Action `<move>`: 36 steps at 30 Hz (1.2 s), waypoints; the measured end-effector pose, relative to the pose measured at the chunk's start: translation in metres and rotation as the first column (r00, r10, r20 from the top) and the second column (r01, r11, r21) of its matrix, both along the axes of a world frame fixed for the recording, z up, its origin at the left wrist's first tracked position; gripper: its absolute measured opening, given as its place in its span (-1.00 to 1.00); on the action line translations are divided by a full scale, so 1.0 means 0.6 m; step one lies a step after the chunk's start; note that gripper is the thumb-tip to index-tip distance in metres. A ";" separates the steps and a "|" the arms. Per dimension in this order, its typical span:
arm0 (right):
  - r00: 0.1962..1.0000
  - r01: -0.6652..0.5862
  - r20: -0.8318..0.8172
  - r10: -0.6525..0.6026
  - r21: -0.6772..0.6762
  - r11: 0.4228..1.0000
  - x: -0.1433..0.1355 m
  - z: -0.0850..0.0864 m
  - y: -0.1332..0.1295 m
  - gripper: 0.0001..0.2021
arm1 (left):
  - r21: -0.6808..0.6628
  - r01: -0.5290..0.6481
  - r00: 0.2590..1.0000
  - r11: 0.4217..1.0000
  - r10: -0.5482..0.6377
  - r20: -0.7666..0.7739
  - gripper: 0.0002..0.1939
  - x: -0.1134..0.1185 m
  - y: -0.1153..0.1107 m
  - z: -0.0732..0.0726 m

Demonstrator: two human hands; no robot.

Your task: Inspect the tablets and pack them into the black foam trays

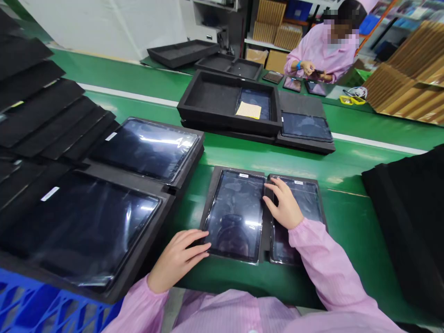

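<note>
The middle tablet [236, 212] lies flat with its dark screen up, on a thin grey foam pad [267, 236] on the green table [350, 231]. A small white sticker [243, 175] is at its far end.

The left hand [178, 256] is open, with its fingertips at the near part of the middle tablet's left edge. The right hand [282, 203] is open too, with bent fingers. Its fingertips are at the far part of the middle tablet's right edge, and I cannot tell if they press on it. This hand is over the right tablet [307, 199], which lies just beside the middle tablet.

To the left of the middle tablet are two big screens [149, 145] on dark foam. Farther left is a pile of black pads [45, 106], and a blue crate [52, 305] is at the near left. Past the middle tablet is a black tray [208, 95] with a yellow note [249, 110] on a small screen [263, 99]. Well to its right is a black stack [409, 222]. Far behind it, a person [322, 46] in pink holds a dark thing.
</note>
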State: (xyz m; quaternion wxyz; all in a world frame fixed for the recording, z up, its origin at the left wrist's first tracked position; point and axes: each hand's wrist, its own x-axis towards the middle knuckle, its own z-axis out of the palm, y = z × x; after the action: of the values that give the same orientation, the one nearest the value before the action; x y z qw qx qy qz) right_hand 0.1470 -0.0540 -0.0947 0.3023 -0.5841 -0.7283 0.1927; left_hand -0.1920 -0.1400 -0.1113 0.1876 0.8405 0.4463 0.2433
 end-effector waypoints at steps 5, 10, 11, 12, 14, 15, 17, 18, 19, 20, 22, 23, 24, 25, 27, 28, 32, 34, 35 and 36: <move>0.984 0.074 -0.155 -0.090 -0.106 0.992 -0.003 0.023 -0.085 -0.74 | -0.043 -0.016 0.990 0.999 0.021 0.138 -0.57 0.015 0.009 0.010; 0.904 0.221 -0.316 -0.287 -0.231 0.948 -0.019 0.017 -0.136 -0.71 | -0.193 -0.389 0.877 0.901 0.426 0.221 -0.67 0.044 -0.005 -0.009; 0.888 0.243 -0.334 -0.316 -0.243 0.939 -0.023 0.014 -0.142 -0.70 | -0.241 -0.472 0.817 0.848 0.524 0.242 -0.70 0.051 -0.012 -0.014; 0.870 0.261 -0.356 -0.342 -0.257 0.931 -0.028 0.012 -0.146 -0.69 | -0.295 -0.533 0.753 0.793 0.603 0.262 -0.73 0.058 -0.019 -0.019; 0.811 0.267 -0.438 -0.389 -0.315 0.911 -0.038 0.009 -0.149 -0.67 | -0.390 -0.583 0.653 0.713 0.696 0.297 -0.79 0.068 -0.036 -0.025; 0.768 0.248 -0.492 -0.411 -0.364 0.898 -0.043 0.009 -0.148 -0.64 | -0.411 -0.585 0.631 0.699 0.711 0.311 -0.82 0.071 -0.043 -0.027; 0.666 0.188 -0.581 -0.467 -0.475 0.860 -0.053 0.010 -0.143 -0.50 | -0.387 -0.547 0.660 0.742 0.667 0.344 -0.82 0.067 -0.054 -0.030; 0.627 0.161 -0.599 -0.498 -0.525 0.836 -0.058 0.012 -0.139 -0.40 | -0.355 -0.506 0.701 0.786 0.615 0.361 -0.79 0.062 -0.057 -0.030; 0.611 0.142 -0.594 -0.523 -0.567 0.811 -0.063 0.015 -0.135 -0.29 | -0.322 -0.453 0.746 0.831 0.551 0.374 -0.73 0.055 -0.058 -0.031; 0.615 0.123 -0.575 -0.540 -0.607 0.785 -0.067 0.019 -0.131 -0.20 | -0.294 -0.399 0.787 0.869 0.489 0.377 -0.67 0.048 -0.056 -0.032; 0.677 0.080 -0.507 -0.533 -0.670 0.738 -0.076 0.029 -0.127 -0.10 | -0.247 -0.331 0.852 0.911 0.401 0.338 -0.64 0.037 -0.050 -0.035; 0.734 0.063 -0.462 -0.499 -0.685 0.726 -0.081 0.034 -0.127 -0.09 | -0.208 -0.338 0.871 0.918 0.388 0.302 -0.69 0.033 -0.046 -0.037; 0.798 0.058 -0.408 -0.443 -0.680 0.731 -0.085 0.038 -0.128 -0.10 | -0.156 -0.361 0.882 0.920 0.391 0.262 -0.77 0.032 -0.042 -0.040; 0.863 0.065 -0.344 -0.370 -0.650 0.757 -0.089 0.042 -0.130 -0.13 | -0.102 -0.390 0.887 0.915 0.403 0.226 -0.80 0.033 -0.039 -0.045; 0.964 0.055 -0.197 -0.180 -0.513 0.856 -0.100 0.047 -0.137 -0.23 | -0.037 -0.432 0.885 0.901 0.432 0.173 -0.64 0.037 -0.036 -0.055; 0.990 0.028 -0.117 -0.085 -0.420 0.907 -0.108 0.049 -0.140 -0.29 | -0.042 -0.442 0.883 0.896 0.443 0.152 -0.56 0.039 -0.036 -0.061; 0.985 -0.141 0.091 0.145 -0.048 0.989 -0.154 0.059 -0.146 -0.46 | -0.143 -0.442 0.887 0.885 0.456 0.080 -0.40 0.040 -0.041 -0.082; 0.970 -0.235 0.081 0.230 0.061 0.970 -0.182 0.061 -0.148 -0.54 | -0.158 -0.441 0.886 0.883 0.457 0.082 -0.38 0.037 -0.043 -0.088; 0.955 -0.295 0.066 0.290 0.090 0.951 -0.195 0.059 -0.151 -0.57 | -0.163 -0.437 0.887 0.885 0.454 0.086 -0.38 0.036 -0.044 -0.089; 0.931 -0.366 0.045 0.363 0.111 0.924 -0.205 0.055 -0.155 -0.60 | -0.168 -0.434 0.887 0.885 0.452 0.092 -0.37 0.035 -0.043 -0.090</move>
State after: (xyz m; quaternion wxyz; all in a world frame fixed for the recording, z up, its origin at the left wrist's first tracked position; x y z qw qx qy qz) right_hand 0.0241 -0.1471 -0.0617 0.2864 -0.4221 -0.8377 0.1952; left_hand -0.1712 -0.1660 -0.1652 0.2149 0.6830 0.6298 0.3010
